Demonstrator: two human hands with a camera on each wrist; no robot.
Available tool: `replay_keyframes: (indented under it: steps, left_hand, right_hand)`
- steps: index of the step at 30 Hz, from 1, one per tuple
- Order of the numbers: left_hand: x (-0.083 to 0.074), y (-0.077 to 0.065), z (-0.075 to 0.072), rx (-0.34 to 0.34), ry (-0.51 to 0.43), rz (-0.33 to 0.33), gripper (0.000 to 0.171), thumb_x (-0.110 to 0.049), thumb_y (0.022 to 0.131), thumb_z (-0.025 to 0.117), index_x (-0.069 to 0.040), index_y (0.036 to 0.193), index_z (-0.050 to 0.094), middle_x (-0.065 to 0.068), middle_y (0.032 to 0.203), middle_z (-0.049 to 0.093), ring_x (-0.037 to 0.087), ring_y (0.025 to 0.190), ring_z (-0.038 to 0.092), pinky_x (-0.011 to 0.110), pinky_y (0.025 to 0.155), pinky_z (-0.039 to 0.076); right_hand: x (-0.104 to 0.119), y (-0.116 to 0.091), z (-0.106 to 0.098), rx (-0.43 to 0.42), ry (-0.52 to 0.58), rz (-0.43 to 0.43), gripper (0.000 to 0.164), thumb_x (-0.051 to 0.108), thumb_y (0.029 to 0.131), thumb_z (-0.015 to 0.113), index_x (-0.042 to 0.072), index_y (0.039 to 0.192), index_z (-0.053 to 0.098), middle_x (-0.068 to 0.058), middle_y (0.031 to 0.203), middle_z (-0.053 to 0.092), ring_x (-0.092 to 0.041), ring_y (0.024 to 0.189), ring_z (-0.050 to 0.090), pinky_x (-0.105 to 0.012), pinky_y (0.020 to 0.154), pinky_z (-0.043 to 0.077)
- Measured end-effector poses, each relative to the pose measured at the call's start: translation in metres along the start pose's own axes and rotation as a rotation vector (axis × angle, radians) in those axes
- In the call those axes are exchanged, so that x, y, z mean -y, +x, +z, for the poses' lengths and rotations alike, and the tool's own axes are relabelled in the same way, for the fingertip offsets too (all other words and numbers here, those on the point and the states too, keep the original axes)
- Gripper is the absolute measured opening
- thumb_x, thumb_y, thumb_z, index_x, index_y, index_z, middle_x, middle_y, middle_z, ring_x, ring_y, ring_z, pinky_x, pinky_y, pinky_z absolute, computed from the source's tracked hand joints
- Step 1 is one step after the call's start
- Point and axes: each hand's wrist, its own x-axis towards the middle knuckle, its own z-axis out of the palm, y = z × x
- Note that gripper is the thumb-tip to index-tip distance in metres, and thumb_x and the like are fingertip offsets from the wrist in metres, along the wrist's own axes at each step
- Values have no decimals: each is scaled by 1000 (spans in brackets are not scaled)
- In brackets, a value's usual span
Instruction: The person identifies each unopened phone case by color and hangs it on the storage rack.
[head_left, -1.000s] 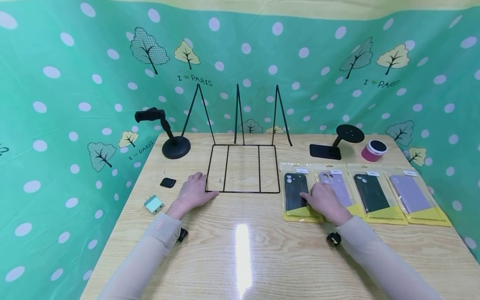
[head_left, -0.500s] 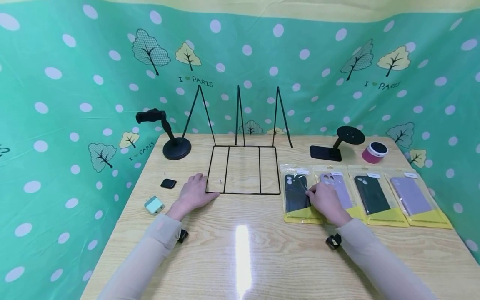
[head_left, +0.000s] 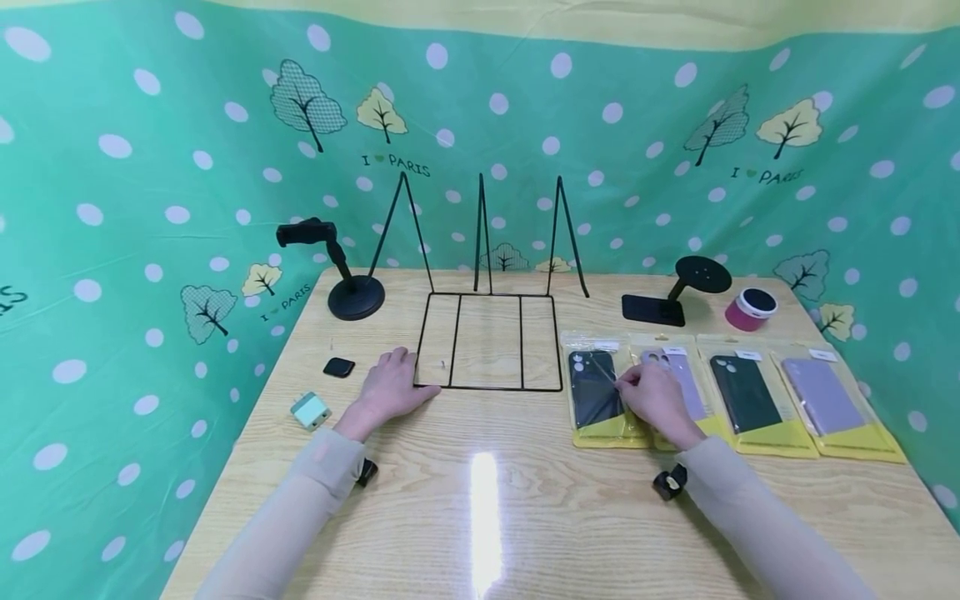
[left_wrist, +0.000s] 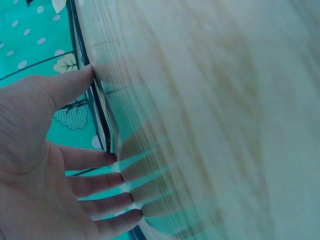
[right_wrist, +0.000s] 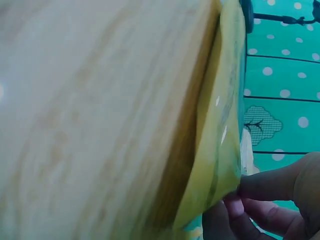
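My left hand (head_left: pixel 386 387) rests on the table at the front left corner of a black wire rack (head_left: pixel 487 388). In the left wrist view its fingers are spread and nearly straight, with the thumb tip against the rack's bar (left_wrist: pixel 102 117). My right hand (head_left: pixel 656 400) pinches the right edge of a clear and yellow phone case package (head_left: pixel 600 435) between thumb and fingers; a dark phone case (head_left: pixel 591 387) shows inside. In the right wrist view, the pinched edge of the yellow package (right_wrist: pixel 217 130) is raised off the wood at the fingertips (right_wrist: pixel 232 204).
More packaged phone cases, lilac (head_left: pixel 823 396) and dark (head_left: pixel 746 392), lie to the right. Behind stand a black round-topped stand (head_left: pixel 702 273) and a pink jar (head_left: pixel 746 315). Leftward are a jointed black stand (head_left: pixel 356 297), a small black square item (head_left: pixel 339 367) and a mint cube (head_left: pixel 310 411).
My right thumb and fingers have drawn together on the package's right edge, lifting it slightly, and glossy folds now show across its film. The left hand has stayed put at the rack.
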Motion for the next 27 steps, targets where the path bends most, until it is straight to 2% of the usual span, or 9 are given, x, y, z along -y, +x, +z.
replay_keyframes:
  steps: [2,8,15,21,27]
  left_hand:
    - [0,-1,0,6,2,-1,84,-54,85,64,11,134,45,28,134,42,45,117,43,55,89,41]
    - [0,-1,0,25,23,-5,84,-55,86,62,10,136,43,28,135,41,44,118,42,55,89,41]
    - [0,0,1,26,28,-3,85,-56,86,61,9,137,42,27,136,40,44,119,42,55,89,41]
    - [0,-1,3,22,31,-1,84,-56,86,62,10,135,44,27,134,41,44,117,43,54,88,42]
    - [1,0,3,10,28,4,83,-55,86,62,10,135,44,27,134,42,44,116,43,55,88,42]
  right_hand:
    - [0,-2,-1,-21,9,-9,15,14,91,63,3,95,72,-10,89,65,-22,73,56,-33,57,45]
    - [-1,-6,-3,-113,38,-110,13,11,88,67,1,93,73,-10,86,68,-23,78,58,-35,63,46]
    - [-1,-12,-7,-207,71,-192,10,12,86,72,3,90,74,-6,79,67,-19,67,54,-32,54,43]
    - [8,-20,-14,-198,106,-205,13,19,88,71,7,93,75,-3,80,66,-16,67,57,-31,55,47]
    - [19,-26,-18,-157,173,-174,14,22,89,70,10,97,72,-4,89,67,-18,74,61,-30,60,51]
